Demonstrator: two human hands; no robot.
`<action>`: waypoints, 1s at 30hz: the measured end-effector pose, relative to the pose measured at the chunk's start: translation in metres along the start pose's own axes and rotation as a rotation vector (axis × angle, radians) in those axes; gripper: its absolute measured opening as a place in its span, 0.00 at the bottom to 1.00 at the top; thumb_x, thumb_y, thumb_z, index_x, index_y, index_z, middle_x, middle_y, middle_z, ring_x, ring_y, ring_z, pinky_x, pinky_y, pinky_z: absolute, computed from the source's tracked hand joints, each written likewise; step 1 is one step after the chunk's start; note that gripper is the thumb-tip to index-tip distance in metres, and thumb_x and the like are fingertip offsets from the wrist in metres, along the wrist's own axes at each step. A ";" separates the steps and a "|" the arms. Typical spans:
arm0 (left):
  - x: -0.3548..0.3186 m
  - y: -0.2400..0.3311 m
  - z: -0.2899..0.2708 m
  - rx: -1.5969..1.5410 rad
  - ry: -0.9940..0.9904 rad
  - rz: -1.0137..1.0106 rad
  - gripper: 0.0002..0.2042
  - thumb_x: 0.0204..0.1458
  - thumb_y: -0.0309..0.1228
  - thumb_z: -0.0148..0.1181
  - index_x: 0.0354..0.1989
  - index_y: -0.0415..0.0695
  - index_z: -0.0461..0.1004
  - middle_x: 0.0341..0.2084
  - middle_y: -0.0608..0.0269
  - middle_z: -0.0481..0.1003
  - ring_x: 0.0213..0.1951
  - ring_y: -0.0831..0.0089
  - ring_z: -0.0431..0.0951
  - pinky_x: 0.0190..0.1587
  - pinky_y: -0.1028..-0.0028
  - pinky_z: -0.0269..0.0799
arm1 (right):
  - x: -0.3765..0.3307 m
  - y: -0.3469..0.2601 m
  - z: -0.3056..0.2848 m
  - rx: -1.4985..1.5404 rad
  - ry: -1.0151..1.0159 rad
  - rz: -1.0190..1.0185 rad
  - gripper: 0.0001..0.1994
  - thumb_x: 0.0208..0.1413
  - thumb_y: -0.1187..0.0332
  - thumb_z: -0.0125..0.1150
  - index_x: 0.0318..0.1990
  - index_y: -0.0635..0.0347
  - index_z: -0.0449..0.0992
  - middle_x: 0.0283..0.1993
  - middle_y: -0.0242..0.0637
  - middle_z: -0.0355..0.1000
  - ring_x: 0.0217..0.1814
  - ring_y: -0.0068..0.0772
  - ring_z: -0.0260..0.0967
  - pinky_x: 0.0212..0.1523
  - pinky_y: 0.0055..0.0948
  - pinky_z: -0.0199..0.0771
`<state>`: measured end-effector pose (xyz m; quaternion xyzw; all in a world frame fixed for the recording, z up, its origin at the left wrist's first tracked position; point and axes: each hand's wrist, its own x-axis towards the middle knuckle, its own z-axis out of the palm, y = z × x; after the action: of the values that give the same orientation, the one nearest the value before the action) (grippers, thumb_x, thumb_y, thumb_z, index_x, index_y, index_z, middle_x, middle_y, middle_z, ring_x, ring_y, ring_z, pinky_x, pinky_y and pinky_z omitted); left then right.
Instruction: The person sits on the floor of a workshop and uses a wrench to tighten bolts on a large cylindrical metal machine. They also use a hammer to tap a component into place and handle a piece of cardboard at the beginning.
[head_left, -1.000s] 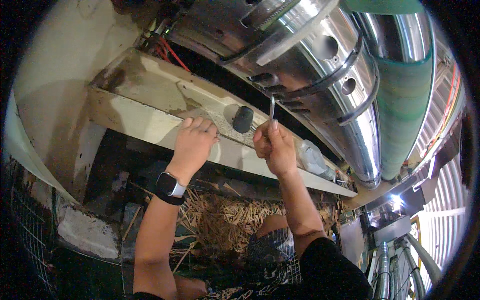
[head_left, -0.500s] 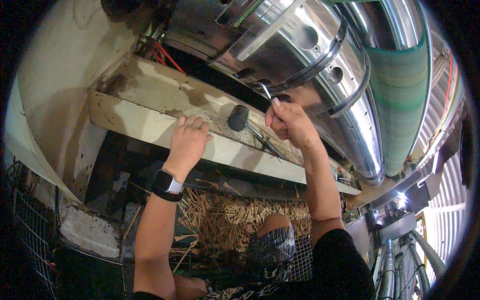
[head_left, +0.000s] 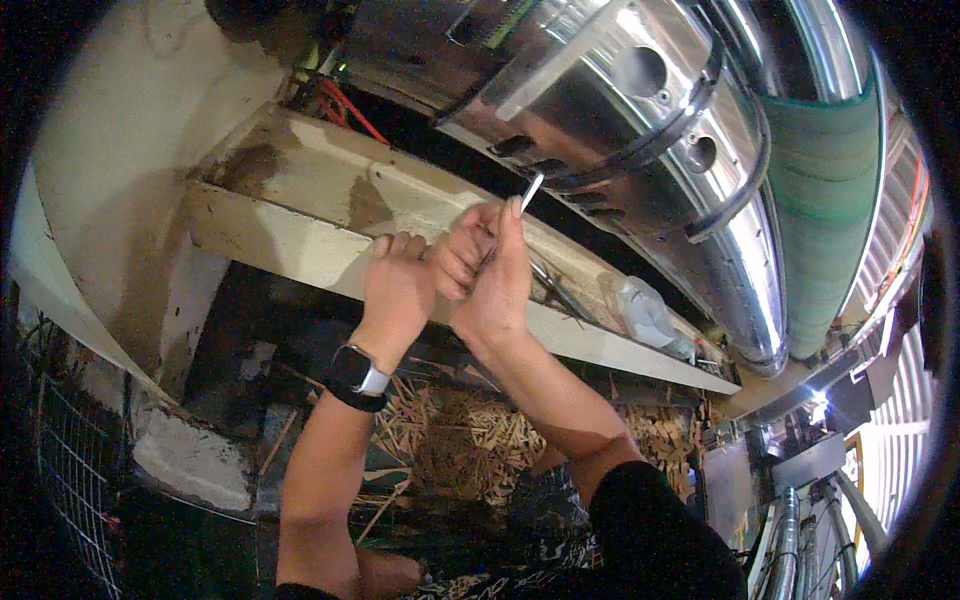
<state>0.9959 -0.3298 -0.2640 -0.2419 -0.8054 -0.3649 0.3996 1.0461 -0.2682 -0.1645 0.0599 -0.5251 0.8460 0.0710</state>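
Note:
My right hand (head_left: 490, 265) is closed around a slim silver bar, which looks like a hex key (head_left: 533, 190). Its bright end points up toward the slots (head_left: 545, 165) on the underside of a shiny metal cylinder (head_left: 600, 100); whether it touches them I cannot tell. My left hand (head_left: 398, 280), with a watch on the wrist, is hooked over the near rim of a long cream metal trough (head_left: 290, 240). Behind my right hand lies a mallet, only its handle (head_left: 560, 290) showing; its black head is hidden.
A clear plastic container (head_left: 645, 312) sits farther right in the trough. Green-covered rollers (head_left: 825, 200) run along the right. Red cables (head_left: 345, 110) hang at the back left. Thin wood offcuts (head_left: 490, 430) cover the floor below, and wire mesh (head_left: 80, 460) stands at the left.
My right hand has moved left and down, drawing the hex key away from the slot area, and now covers the mallet's head. My left hand stays on the trough rim. The view has shifted slightly.

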 end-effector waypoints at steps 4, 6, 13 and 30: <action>0.002 0.003 0.000 -0.291 -0.069 -0.123 0.16 0.45 0.36 0.55 0.42 0.43 0.68 0.39 0.55 0.70 0.46 0.61 0.69 0.48 0.66 0.59 | 0.013 0.015 0.044 0.172 -0.060 -0.030 0.19 0.57 0.46 0.46 0.30 0.54 0.63 0.19 0.26 0.48 0.15 0.20 0.43 0.13 0.21 0.42; -0.003 -0.001 0.011 -0.490 0.017 -0.205 0.21 0.48 0.38 0.54 0.49 0.42 0.65 0.47 0.51 0.67 0.52 0.58 0.66 0.54 0.65 0.57 | 0.031 0.028 0.057 0.354 -0.144 -0.087 0.18 0.57 0.49 0.45 0.29 0.55 0.63 0.18 0.28 0.50 0.15 0.21 0.43 0.13 0.22 0.42; -0.003 -0.011 -0.003 -0.491 -0.010 -0.117 0.26 0.48 0.39 0.56 0.55 0.41 0.59 0.51 0.53 0.66 0.54 0.57 0.64 0.54 0.65 0.60 | 0.033 0.032 0.061 0.389 -0.161 -0.105 0.20 0.59 0.48 0.41 0.29 0.56 0.66 0.17 0.29 0.53 0.15 0.24 0.46 0.15 0.27 0.46; -0.002 -0.008 -0.005 0.099 -0.064 0.118 0.11 0.42 0.36 0.62 0.29 0.43 0.73 0.32 0.60 0.74 0.40 0.65 0.71 0.45 0.67 0.60 | -0.017 -0.073 -0.073 -0.982 -0.112 -0.213 0.15 0.63 0.58 0.46 0.30 0.58 0.67 0.19 0.24 0.57 0.21 0.14 0.53 0.22 0.18 0.54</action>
<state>0.9937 -0.3387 -0.2664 -0.2806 -0.8191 -0.2927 0.4057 1.0741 -0.1711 -0.1353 0.1180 -0.8549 0.4829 0.1483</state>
